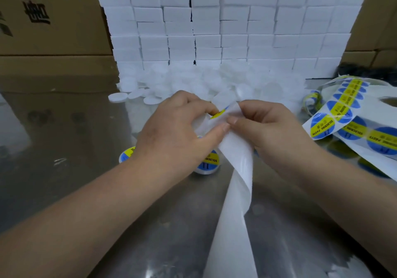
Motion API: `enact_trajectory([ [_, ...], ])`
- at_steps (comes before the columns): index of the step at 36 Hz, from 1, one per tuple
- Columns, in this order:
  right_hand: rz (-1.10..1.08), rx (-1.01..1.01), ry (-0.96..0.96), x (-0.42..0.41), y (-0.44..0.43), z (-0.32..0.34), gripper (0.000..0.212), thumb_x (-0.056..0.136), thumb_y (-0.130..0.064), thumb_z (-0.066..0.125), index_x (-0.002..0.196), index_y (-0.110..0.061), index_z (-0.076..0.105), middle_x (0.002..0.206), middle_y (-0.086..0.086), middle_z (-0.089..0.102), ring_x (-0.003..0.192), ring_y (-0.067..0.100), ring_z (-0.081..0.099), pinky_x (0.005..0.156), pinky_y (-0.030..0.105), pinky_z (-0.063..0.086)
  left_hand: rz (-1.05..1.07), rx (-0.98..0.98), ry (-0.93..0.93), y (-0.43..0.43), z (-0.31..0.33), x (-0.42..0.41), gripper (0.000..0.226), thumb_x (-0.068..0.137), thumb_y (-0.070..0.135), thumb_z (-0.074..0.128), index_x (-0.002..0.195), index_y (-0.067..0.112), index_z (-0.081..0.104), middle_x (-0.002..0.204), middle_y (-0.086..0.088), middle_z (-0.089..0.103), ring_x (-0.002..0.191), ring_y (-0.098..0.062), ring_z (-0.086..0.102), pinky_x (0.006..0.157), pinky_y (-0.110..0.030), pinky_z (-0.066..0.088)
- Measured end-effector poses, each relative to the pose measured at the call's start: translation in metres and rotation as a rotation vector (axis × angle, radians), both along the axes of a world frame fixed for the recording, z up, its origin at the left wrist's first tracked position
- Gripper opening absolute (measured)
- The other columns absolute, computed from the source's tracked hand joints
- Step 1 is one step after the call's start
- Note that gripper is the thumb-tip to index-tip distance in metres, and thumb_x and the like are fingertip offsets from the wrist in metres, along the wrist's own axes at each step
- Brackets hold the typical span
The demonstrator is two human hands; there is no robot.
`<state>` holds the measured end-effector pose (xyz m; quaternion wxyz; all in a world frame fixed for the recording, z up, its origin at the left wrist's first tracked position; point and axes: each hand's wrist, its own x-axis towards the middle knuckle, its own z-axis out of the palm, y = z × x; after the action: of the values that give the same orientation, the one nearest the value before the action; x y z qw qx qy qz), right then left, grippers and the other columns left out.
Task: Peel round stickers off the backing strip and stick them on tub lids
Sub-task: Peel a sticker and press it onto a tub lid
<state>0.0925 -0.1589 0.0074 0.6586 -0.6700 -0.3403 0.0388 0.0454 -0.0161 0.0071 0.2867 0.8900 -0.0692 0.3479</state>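
1. My left grip [178,127] was closed on the strip [236,181]: thumb pressed on its near face, the other fingers curled behind it, and the forefinger tip at the edge of a sticker [219,112].
2. My right grip [268,127] pinched the strip just right of the left one, thumb on the near face, with the two thumb tips almost meeting.
3. The sticker, blue and yellow, showed as a sliver at the top of the strip, between the two grips. I could not tell how much of it had come away.
4. Below my grips the strip was bare and white. It hung toward me with one twist and ran out of view at the bottom.
5. A tub [207,161] with a sticker on its lid stood just left of the strip, partly under my left wrist. A second tub [126,154] stood farther left of the strip, mostly hidden by that wrist.
6. Beyond the strip, plain white lids [204,80] lay heaped on the shiny metal surface [64,170], with a wall of white boxes [225,19] behind them.
7. Well to the right of the strip lay loose coils [343,114] of backing that carried rows of blue and yellow stickers.
8. Far left of the strip and beyond it stood a brown carton [49,19].
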Motion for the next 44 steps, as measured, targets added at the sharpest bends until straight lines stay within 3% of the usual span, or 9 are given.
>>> enact_trajectory([
  [6, -0.087, -0.149, -0.093, 0.002, -0.002, -0.002, 0.031, 0.09, -0.004, 0.051, 0.072, -0.022, 0.068, 0.07, -0.003, 0.065, 0.066, 0.009, 0.057, 0.064, 0.029, 0.045, 0.016, -0.125, 0.009, 0.005, 0.0, 0.002, 0.008, 0.076, 0.042, 0.058, 0.072, 0.046, 0.053, 0.091, 0.017, 0.054, 0.085, 0.003, 0.047, 0.072, 0.0, 0.03],
  [12, -0.127, -0.184, -0.128, 0.003, 0.0, -0.002, 0.038, 0.086, 0.0, 0.051, 0.079, -0.035, 0.063, 0.071, -0.013, 0.067, 0.059, 0.0, 0.059, 0.052, 0.016, 0.045, 0.118, -0.445, -0.021, 0.016, 0.002, 0.013, 0.017, 0.084, 0.031, 0.057, 0.068, 0.036, 0.059, 0.076, 0.019, 0.061, 0.064, 0.01, 0.049, 0.057, -0.004, 0.036],
  [15, -0.221, -0.151, -0.151, 0.008, -0.001, -0.002, 0.04, 0.083, -0.002, 0.054, 0.092, -0.041, 0.053, 0.084, -0.003, 0.065, 0.072, 0.017, 0.061, 0.063, 0.029, 0.048, 0.161, -0.59, -0.055, 0.024, 0.003, 0.017, 0.02, 0.088, 0.034, 0.053, 0.07, 0.03, 0.059, 0.052, 0.022, 0.053, 0.048, 0.001, 0.045, 0.05, -0.02, 0.038],
  [19, -0.305, -0.12, -0.246, 0.008, -0.003, -0.001, 0.058, 0.082, -0.001, 0.054, 0.102, -0.054, 0.041, 0.095, -0.019, 0.056, 0.083, 0.018, 0.06, 0.072, 0.023, 0.049, 0.184, -0.632, -0.094, 0.03, 0.001, 0.022, 0.027, 0.091, 0.035, 0.048, 0.069, 0.022, 0.055, 0.044, 0.016, 0.043, 0.05, -0.012, 0.037, 0.052, -0.029, 0.031],
  [23, -0.329, -0.149, -0.356, 0.003, -0.004, 0.001, 0.065, 0.082, 0.003, 0.051, 0.106, -0.057, 0.043, 0.104, -0.026, 0.054, 0.078, 0.009, 0.058, 0.067, 0.02, 0.044, 0.183, -0.551, -0.1, 0.029, -0.001, 0.021, 0.035, 0.093, 0.038, 0.046, 0.059, 0.026, 0.047, 0.045, 0.014, 0.041, 0.048, -0.004, 0.037, 0.049, -0.019, 0.029],
  [26, -0.327, -0.102, -0.319, 0.0, -0.003, 0.002, 0.055, 0.08, 0.01, 0.047, 0.087, -0.043, 0.062, 0.067, -0.023, 0.057, 0.057, -0.005, 0.051, 0.054, 0.006, 0.035, 0.177, -0.432, -0.104, 0.026, -0.002, 0.018, 0.027, 0.092, 0.042, 0.046, 0.067, 0.034, 0.05, 0.068, 0.012, 0.048, 0.062, 0.002, 0.045, 0.057, -0.011, 0.032],
  [30, -0.254, -0.095, -0.134, -0.006, 0.001, 0.002, 0.044, 0.08, 0.009, 0.047, 0.063, -0.024, 0.072, 0.066, -0.012, 0.069, 0.062, 0.001, 0.059, 0.058, 0.017, 0.047, 0.153, -0.285, -0.135, 0.022, -0.001, 0.013, 0.02, 0.089, 0.047, 0.048, 0.07, 0.041, 0.047, 0.08, 0.013, 0.047, 0.076, 0.013, 0.045, 0.065, -0.001, 0.031],
  [34, -0.151, -0.02, 0.002, -0.005, 0.0, 0.005, 0.02, 0.073, -0.018, 0.058, 0.06, -0.021, 0.073, 0.067, 0.0, 0.071, 0.07, 0.009, 0.065, 0.066, 0.026, 0.051, 0.135, -0.212, -0.182, 0.019, -0.001, 0.01, 0.018, 0.081, 0.05, 0.044, 0.079, 0.034, 0.051, 0.078, 0.017, 0.043, 0.077, 0.002, 0.042, 0.068, -0.002, 0.03],
  [44, -0.13, 0.137, 0.141, 0.005, -0.001, 0.008, 0.03, 0.054, -0.044, 0.06, 0.054, -0.016, 0.071, 0.063, 0.002, 0.069, 0.066, 0.013, 0.064, 0.074, 0.029, 0.05, 0.127, -0.099, -0.213, 0.019, 0.003, 0.007, 0.038, 0.078, 0.05, 0.049, 0.096, 0.02, 0.063, 0.084, 0.021, 0.04, 0.086, 0.004, 0.038, 0.067, -0.012, 0.029],
])
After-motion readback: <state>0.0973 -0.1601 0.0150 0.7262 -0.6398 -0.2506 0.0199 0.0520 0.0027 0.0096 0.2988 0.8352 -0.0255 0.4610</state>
